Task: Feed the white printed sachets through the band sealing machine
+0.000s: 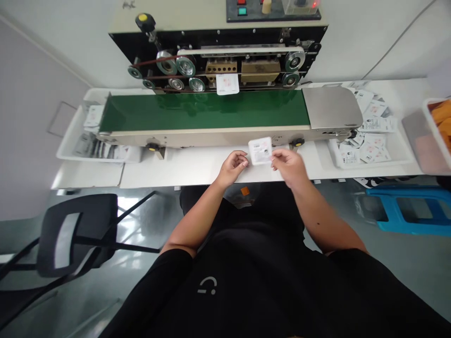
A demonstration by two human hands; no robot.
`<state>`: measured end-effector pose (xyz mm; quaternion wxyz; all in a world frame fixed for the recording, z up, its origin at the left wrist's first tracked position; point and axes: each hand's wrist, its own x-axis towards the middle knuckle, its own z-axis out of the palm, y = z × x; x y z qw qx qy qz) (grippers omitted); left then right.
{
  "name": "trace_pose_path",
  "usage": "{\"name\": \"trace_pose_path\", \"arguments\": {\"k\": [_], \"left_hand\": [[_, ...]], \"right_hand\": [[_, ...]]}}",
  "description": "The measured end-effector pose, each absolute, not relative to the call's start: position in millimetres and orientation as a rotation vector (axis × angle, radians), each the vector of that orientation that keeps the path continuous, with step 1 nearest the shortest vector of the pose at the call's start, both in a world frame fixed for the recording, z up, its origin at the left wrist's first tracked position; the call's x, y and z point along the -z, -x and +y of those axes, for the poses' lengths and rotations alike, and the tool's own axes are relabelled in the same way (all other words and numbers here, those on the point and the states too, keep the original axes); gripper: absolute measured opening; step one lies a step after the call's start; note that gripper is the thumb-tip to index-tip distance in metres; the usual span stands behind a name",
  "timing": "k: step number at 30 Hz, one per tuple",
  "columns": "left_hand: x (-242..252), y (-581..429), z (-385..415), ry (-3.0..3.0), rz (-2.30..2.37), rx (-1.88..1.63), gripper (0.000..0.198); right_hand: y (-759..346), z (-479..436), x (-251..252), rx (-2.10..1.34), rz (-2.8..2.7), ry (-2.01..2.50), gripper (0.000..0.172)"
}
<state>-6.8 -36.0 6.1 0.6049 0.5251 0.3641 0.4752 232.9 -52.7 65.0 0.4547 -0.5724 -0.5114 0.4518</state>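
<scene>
My right hand [289, 166] pinches the right edge of a small white sachet [260, 151] with printing on it, held up in front of the machine's lower rail. My left hand [233, 167] is just left of that sachet, apart from it, with loosely curled fingers and a gap between thumb and fingertips. Another white sachet [227, 84] hangs from the band sealing machine [260, 71], between its rollers, above the green conveyor belt [204, 112].
A white bin [405, 162] of printed sachets stands right of the conveyor; a second white bin [66, 143] with sachets is at the left. A tub of orange items [442, 117] sits far right. On the floor are a black chair [79, 234] and a blue stool [387, 211].
</scene>
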Motion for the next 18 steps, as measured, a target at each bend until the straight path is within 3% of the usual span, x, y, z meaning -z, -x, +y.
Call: {"name": "trace_pose_path", "arguments": {"k": [6, 9, 18], "left_hand": [[-11, 7, -38, -1.215, 0.796, -1.119, 0.045], [-10, 7, -37, -1.214, 0.776, -1.126, 0.042], [-4, 6, -35, -1.22, 0.763, -1.146, 0.041]], "right_hand": [[-300, 23, -166, -0.783, -1.04, 1.441, 0.008], [-316, 58, -198, -0.755, -0.955, 1.554, 0.011], [-300, 108, -193, -0.972, -0.963, 1.625, 0.014]]}}
